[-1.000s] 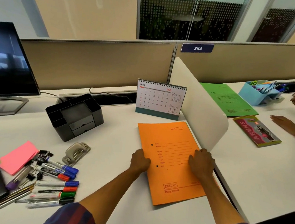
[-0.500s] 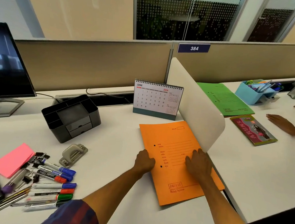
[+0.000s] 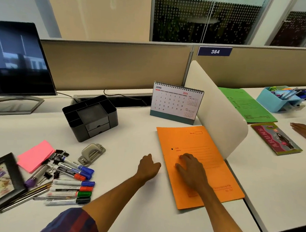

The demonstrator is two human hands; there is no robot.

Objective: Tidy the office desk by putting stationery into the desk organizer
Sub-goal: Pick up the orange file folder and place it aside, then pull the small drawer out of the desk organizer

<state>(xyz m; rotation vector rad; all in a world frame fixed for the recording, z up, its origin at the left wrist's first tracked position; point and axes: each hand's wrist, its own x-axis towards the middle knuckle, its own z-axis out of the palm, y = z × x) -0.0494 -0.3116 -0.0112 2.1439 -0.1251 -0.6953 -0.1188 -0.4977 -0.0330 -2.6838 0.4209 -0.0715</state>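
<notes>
Likely light, stiff and smooth, markers (image 3: 72, 182) suit a mid-barrel pinch; left hand (image 3: 148, 166) loosely open, empty; right hand (image 3: 190, 168) flat on orange folder (image 3: 210, 148).

Organizer (image 3: 91, 117) left of calendar (image 3: 176, 103) — markers (image 3: 72, 182) nearer.

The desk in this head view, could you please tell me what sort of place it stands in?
Most likely an open-plan office: a numbered partition panel divides neighbouring desks, a monitor and desk calendar stand here, and a black desk organizer waits near loose markers.
</notes>
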